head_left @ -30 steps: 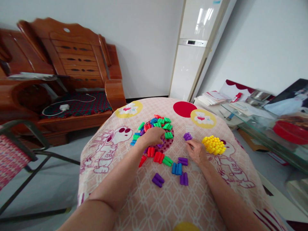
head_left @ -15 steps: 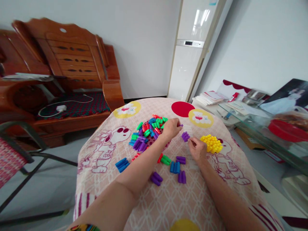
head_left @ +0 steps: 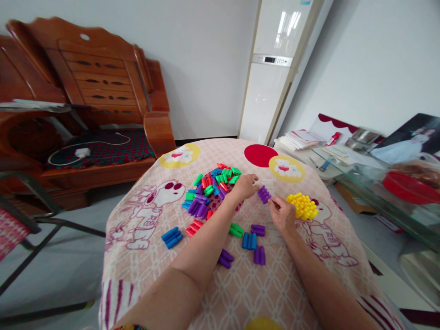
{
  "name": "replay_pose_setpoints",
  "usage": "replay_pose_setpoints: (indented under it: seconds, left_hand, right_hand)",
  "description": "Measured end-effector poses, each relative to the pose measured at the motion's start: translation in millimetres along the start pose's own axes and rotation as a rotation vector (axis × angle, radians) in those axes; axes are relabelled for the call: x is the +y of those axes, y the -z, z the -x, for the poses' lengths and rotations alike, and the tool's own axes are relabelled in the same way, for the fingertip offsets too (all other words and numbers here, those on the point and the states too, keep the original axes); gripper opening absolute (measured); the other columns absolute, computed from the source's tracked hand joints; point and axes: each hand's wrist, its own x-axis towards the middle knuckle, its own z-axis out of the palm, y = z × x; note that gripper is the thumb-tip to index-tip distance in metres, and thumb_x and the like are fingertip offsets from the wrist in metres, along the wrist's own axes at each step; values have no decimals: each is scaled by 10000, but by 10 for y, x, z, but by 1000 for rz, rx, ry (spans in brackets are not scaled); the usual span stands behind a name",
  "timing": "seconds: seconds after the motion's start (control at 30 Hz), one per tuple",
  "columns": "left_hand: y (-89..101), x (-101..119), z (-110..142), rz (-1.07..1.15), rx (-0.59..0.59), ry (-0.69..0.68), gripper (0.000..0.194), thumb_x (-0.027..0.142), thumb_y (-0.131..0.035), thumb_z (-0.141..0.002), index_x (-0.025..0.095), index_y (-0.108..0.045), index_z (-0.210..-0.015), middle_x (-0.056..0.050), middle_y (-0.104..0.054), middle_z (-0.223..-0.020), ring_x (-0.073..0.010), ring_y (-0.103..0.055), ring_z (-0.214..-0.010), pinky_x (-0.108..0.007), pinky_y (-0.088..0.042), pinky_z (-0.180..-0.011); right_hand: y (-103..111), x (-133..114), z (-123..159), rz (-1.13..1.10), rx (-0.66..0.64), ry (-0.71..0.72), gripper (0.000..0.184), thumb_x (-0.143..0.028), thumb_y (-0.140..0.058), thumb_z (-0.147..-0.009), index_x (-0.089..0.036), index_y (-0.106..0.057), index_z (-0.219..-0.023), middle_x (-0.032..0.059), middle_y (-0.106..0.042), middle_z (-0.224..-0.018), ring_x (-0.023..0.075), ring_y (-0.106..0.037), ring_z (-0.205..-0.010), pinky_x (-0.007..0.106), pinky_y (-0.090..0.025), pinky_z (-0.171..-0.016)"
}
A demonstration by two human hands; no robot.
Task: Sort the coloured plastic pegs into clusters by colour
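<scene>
My right hand (head_left: 282, 212) is closed in a pinch at the lower right end of a purple knobbly plastic cluster (head_left: 264, 195). Just to the left of that cluster is my left hand (head_left: 246, 187), fingers apart and nothing visible in them. Left of it lies a mixed pile of small plastic pieces in joined rows, among them green ones (head_left: 227, 176) and purple ones (head_left: 198, 207). A heap of yellow pieces (head_left: 302, 206) sits right beside my right hand. Between my forearms are a blue piece (head_left: 249, 241), a green piece (head_left: 236, 230) and purple pieces (head_left: 260, 255).
A patterned cloth covers the round table (head_left: 271, 293). Blue pieces (head_left: 172, 237) and red pieces (head_left: 194, 228) lie left of my left forearm. A glass-topped stand (head_left: 374, 183) with a red bowl (head_left: 409, 185) is at the right, a wooden bench (head_left: 103, 87) at the back left.
My left hand has opened and drawn slightly left of the purple cluster. A purple piece it held now appears to be part of the cluster, which looks longer. My right hand keeps its pinch.
</scene>
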Motion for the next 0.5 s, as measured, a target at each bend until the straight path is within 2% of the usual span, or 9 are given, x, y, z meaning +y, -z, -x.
replay_pose_setpoints:
  seconds: [0.1,0.2,0.27,0.33,0.43,0.5]
  left_hand:
    - [376,-212,69,-105,54,37,325,237,-650,-837,147,-692,-1147,-94,-736,-1095,-207,-682,-987,-284,-512,-881]
    - [714,-539,172,-239,234,280,291,188,-566,-861,156,-712,-1111,-119,-734,-1097,-247,-667,-1049,-322,-508,-906]
    - [818,-756,222,-287,236,405,283,174,-528,-863,147,-730,-1060,-141,-731,-1098,-271,-667,-1054,-342,-513,-896]
    - [806,-917,229,-315,222,457,340,168,-490,-880,138,-705,-1142,-155,-712,-1166,-278,-651,-1104,-351,-506,-925]
    - [652,-1030,158,-325,180,385,444,177,-442,-921,157,-581,-1342,-135,-663,-1288,-247,-609,-1197,-329,-471,-996]
    - [549,-1050,95,-315,124,342,442,201,-433,-937,183,-556,-1361,-116,-660,-1295,-240,-608,-1200,-329,-466,-1001]
  right_hand:
    - [4,8,5,3,11,3,300,-364,-532,-844,-164,-711,-709,34,-632,-558,142,-567,-501,241,-407,-536]
    - [8,12,11,13,16,18,305,-365,-530,-853,-163,-713,-716,33,-632,-564,142,-566,-508,243,-407,-545]
    - [8,11,14,20,15,29,309,-363,-525,-858,-163,-710,-713,29,-623,-561,139,-555,-505,243,-401,-543]
    - [8,8,14,28,15,35,310,-357,-520,-861,-163,-707,-707,22,-607,-550,132,-536,-495,241,-388,-533]
    - [11,0,10,28,9,45,306,-346,-515,-862,-164,-701,-700,12,-592,-541,123,-516,-485,236,-375,-520]
    - [14,-7,7,22,7,52,306,-342,-512,-864,-164,-699,-700,11,-593,-543,120,-509,-483,233,-373,-518]
